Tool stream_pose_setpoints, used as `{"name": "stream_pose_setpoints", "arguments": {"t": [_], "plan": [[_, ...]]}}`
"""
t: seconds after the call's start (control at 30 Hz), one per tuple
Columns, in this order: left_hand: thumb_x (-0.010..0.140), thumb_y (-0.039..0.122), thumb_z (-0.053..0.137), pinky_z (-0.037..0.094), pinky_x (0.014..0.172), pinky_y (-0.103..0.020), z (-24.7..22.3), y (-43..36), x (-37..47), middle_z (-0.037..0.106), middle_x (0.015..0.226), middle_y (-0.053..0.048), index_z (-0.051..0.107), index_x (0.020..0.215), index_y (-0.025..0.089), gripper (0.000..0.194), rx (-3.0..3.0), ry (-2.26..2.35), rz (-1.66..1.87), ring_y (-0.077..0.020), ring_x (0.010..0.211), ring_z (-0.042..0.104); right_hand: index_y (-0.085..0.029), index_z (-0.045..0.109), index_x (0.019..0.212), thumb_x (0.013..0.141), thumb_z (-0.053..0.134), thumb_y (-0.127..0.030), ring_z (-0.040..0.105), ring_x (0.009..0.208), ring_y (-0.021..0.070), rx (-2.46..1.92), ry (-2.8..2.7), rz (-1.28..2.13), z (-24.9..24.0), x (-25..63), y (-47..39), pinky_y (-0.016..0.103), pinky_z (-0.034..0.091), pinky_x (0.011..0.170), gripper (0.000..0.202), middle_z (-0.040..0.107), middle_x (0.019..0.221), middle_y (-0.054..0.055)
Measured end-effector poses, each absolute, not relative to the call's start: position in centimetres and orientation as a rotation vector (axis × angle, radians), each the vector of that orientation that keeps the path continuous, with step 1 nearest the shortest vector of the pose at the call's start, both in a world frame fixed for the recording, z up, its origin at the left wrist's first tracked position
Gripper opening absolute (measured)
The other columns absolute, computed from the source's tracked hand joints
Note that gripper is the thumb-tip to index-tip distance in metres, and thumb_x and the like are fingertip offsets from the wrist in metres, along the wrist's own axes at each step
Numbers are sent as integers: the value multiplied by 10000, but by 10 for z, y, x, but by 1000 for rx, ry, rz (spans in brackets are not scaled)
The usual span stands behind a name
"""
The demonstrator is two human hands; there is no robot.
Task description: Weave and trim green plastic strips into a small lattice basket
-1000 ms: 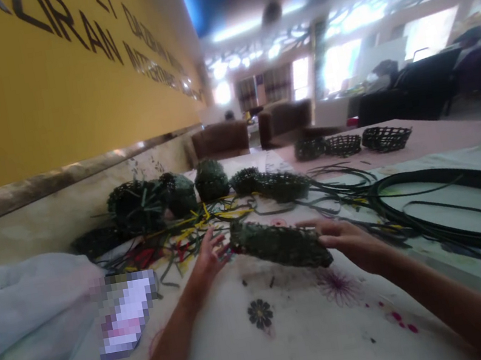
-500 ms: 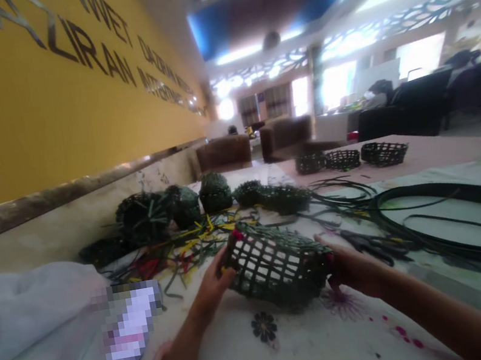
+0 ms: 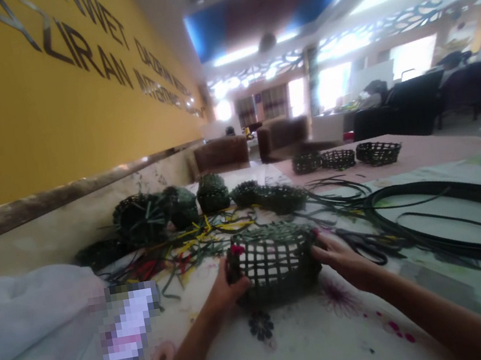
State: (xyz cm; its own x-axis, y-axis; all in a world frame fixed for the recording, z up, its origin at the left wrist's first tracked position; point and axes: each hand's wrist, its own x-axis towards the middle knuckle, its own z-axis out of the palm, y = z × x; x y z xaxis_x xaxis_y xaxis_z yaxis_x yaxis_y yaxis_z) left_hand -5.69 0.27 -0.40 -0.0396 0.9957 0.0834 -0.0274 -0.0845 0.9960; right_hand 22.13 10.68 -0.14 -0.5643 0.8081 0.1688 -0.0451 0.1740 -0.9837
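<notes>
A dark green woven basket (image 3: pixel 275 263) with an open lattice side is held between both hands over the white patterned cloth. My left hand (image 3: pixel 228 286) grips its left end, thumb on the near side, below a red spot on the rim. At the right end, my right hand (image 3: pixel 336 255) has its fingers closed on the basket's edge, where another bit of red shows. Cut green, yellow and red strips (image 3: pixel 202 229) lie just behind the basket. The fingertips on the far side are hidden.
More woven baskets (image 3: pixel 212 192) stand behind the strips, and a few (image 3: pixel 378 152) on the pink cloth (image 3: pixel 428 142). A large coil of dark strip (image 3: pixel 468 246) lies at right. White sheeting (image 3: pixel 29 326) and a blurred-out item (image 3: pixel 130 330) are at left.
The basket has turned from tilted down on the right to nearly level. My right hand has risen and shifted a little left with it. The left hand still grips its end.
</notes>
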Motion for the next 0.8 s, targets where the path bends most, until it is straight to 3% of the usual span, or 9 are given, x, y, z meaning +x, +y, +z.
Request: {"name": "stream_pose_setpoints", "arguments": {"t": [0.1,0.17,0.3,0.4,0.53,0.67,0.8], "plan": [[707,705,665,410,1045,-430,2,-3,-53,625,1241,-128,517,1307,200,798,1177,1136,1311,-317,1216,547,-252,647,1178,805,639,-642,601,1089,296,-840,-1601,1507,5,217,101,417,461,972,540,703,1128,62],[744,664,659,431,1023,-418,6,-5,-52,611,1272,-125,521,1316,204,747,1134,1145,1345,-304,1199,563,-244,675,1107,817,602,-669,625,1012,283,-950,-1559,1559,8,216,98,395,503,869,519,716,1070,58],[711,569,742,469,984,-416,6,-4,-53,572,1351,-130,428,1409,218,842,1041,1241,1355,-306,1202,569,-246,676,1111,815,555,-726,631,987,261,-1097,-1535,1666,9,215,94,351,515,766,577,710,1085,66],[737,558,718,417,1060,-417,1,-1,-54,576,1365,-114,512,1343,199,735,1077,1317,1388,-309,1277,513,-246,634,1211,848,542,-694,631,1001,243,-954,-1573,1731,10,214,91,337,519,788,584,692,1152,70],[827,581,596,360,1104,-421,-2,2,-50,620,1303,-85,599,1215,205,540,1128,1459,1459,-297,1279,504,-261,569,1315,829,687,-520,638,1061,240,-792,-1590,1813,9,209,85,353,517,900,564,665,1245,59],[854,578,567,303,1135,-424,-6,2,-48,573,1357,-96,566,1237,195,542,1059,1606,1507,-290,1317,462,-248,597,1293,847,684,-464,624,1130,254,-759,-1561,1826,9,201,78,380,488,995,503,661,1275,57],[874,609,521,255,1163,-417,-16,5,-53,508,1431,-97,511,1288,207,577,1058,1571,1496,-269,1372,404,-252,620,1254,836,689,-477,633,1121,264,-789,-1521,1790,12,196,73,382,521,961,480,678,1251,53]]}}
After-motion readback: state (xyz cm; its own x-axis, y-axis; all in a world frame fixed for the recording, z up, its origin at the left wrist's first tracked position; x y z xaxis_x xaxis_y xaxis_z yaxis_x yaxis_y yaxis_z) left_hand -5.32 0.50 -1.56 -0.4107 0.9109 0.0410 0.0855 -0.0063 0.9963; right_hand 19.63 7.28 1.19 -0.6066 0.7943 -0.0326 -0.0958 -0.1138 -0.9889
